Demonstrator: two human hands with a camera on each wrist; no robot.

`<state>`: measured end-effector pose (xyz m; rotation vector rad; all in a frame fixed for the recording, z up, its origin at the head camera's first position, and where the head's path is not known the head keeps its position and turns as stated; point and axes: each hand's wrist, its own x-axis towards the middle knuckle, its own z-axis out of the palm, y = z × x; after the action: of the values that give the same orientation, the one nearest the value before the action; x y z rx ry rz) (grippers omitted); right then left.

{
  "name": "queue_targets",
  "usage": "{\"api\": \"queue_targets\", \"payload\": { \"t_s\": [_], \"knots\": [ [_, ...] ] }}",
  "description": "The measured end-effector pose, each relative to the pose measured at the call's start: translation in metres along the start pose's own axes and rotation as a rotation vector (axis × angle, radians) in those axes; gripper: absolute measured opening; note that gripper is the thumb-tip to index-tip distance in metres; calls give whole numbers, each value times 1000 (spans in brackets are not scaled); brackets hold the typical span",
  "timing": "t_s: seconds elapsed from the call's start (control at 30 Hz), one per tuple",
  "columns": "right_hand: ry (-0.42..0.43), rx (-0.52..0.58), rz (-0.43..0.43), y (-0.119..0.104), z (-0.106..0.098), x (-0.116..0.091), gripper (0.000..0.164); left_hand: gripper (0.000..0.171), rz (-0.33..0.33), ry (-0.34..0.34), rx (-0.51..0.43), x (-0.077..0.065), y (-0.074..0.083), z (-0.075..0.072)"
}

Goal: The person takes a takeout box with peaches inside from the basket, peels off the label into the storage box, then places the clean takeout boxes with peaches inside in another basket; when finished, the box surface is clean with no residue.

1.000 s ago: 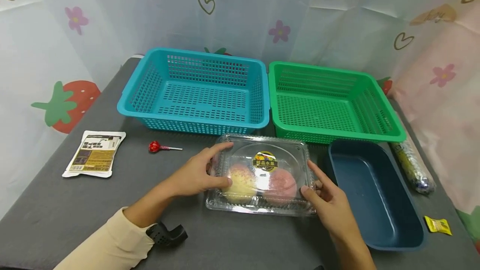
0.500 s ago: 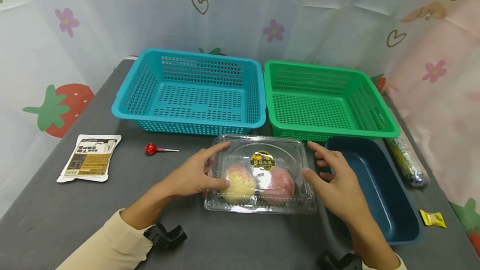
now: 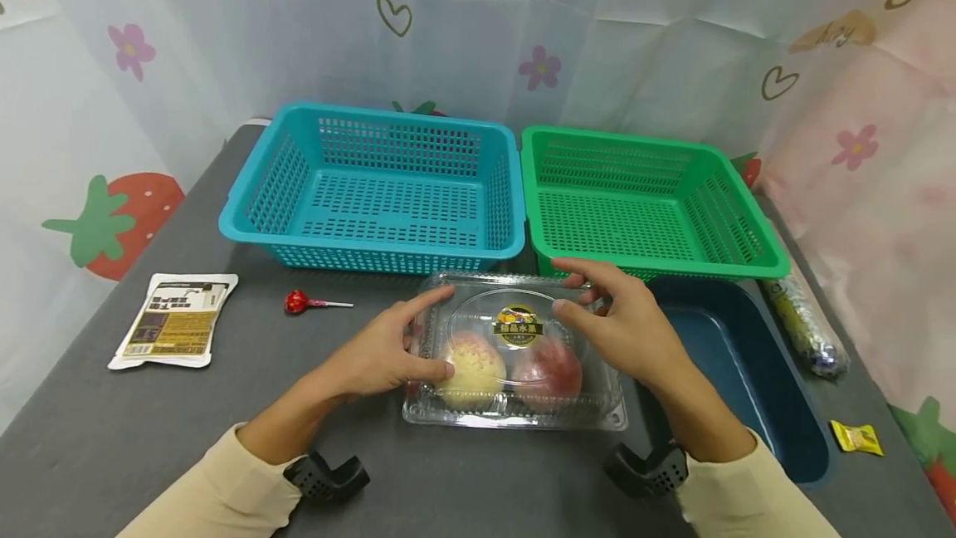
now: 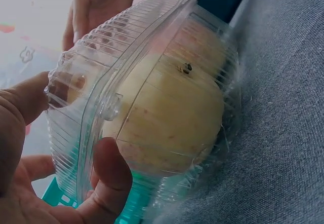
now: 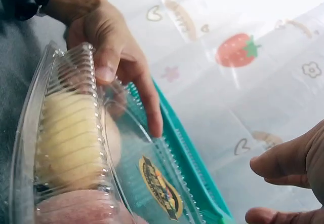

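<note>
A clear plastic fruit box (image 3: 478, 305) with a black-and-gold label (image 3: 518, 326) on its lid lies on the grey table. Inside it sit a pale yellow fruit (image 3: 472, 372) and a red-pink fruit (image 3: 548, 374), side by side. My left hand (image 3: 384, 354) grips the box's left side, thumb toward the front and index finger at the back corner. In the left wrist view, the left thumb (image 4: 112, 168) lies at the box's rim. My right hand (image 3: 623, 322) is over the right back part of the lid, fingers spread and loosely bent, holding nothing.
Behind the box stand a blue basket (image 3: 388, 260) and a green basket (image 3: 657, 264). A dark blue tub (image 3: 747, 355) is at the right, beside a wrapped long package (image 3: 807, 330) and a yellow candy (image 3: 856, 438). Leftward lie a red lollipop (image 3: 296, 301) and a white-edged food pouch (image 3: 175, 320).
My right hand has let go of the box's right edge, drawn back a little, then moved left over the lid. My left hand keeps its hold.
</note>
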<state>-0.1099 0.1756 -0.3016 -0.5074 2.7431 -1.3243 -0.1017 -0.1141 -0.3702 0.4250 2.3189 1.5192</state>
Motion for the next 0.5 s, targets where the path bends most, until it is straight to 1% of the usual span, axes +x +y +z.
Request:
{"api": "queue_targets", "payload": {
  "t_s": [0.17, 0.23, 0.4, 0.5],
  "knots": [
    [-63, -13, 2, -1, 6, 13, 41, 87, 15, -10, -20, 0, 0, 0],
    [-86, -16, 10, -1, 9, 18, 40, 87, 15, -22, -50, 0, 0, -1],
    [-145, -13, 6, 2, 19, 29, 35, 89, -9, -58, -151, 0, -1, -1],
    [-167, -26, 17, 2, 23, 33, 34, 89, -15, -72, -181, 1, -2, -1]
  ]
}}
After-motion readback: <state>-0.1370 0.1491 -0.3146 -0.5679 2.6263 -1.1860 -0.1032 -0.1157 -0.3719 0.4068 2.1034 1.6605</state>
